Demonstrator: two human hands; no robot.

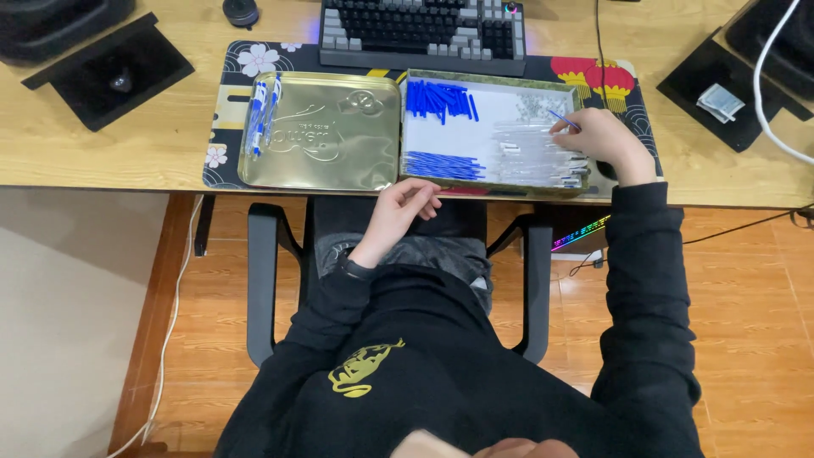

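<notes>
Left hand [405,206] rests loosely curled and empty at the counter [127,153] edge, while right hand [600,140] pinches a blue pen refill [563,120] over the tray [487,80], apparently mid-assembly.

One gold tin lid [326,136], one open tin box [487,182], two heaps of blue caps [439,100] — one keyboard [421,32], two hands [598,140]

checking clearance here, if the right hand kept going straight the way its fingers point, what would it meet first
The right hand points left over the tin tray, so it would likely meet the clear tubes first; depth is unclear.
</notes>
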